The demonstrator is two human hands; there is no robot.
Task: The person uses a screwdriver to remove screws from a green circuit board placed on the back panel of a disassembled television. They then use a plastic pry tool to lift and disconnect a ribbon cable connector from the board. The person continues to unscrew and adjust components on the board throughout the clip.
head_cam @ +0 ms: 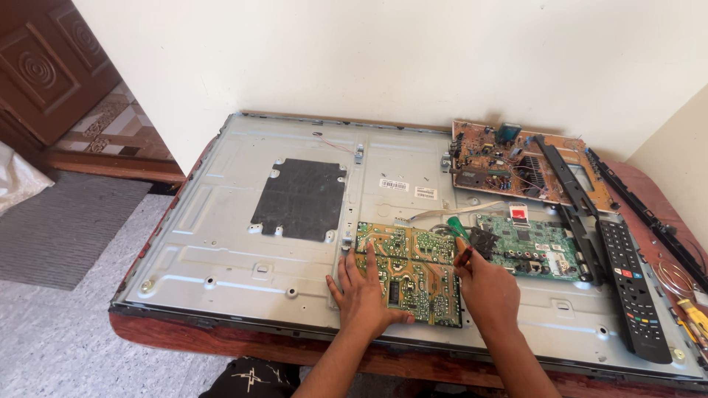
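A large flat-screen panel lies face down, its grey metal back (pixel 221 228) up, on a reddish table. On it rests a yellowish-green circuit board (pixel 413 265). My left hand (pixel 363 291) lies flat on that board's left edge, fingers spread. My right hand (pixel 485 287) grips a green-handled screwdriver (pixel 459 230) at the board's upper right corner. To the right of it sits a second green circuit board (pixel 527 247).
A brown circuit board (pixel 509 162) and black plastic strips (pixel 564 177) lie at the back right. A black remote control (pixel 630 284) sits at the right, with a yellow-handled tool (pixel 693 313) and wire coil beyond. A dark foam pad (pixel 301 199) is stuck mid-panel. Floor and mat lie left.
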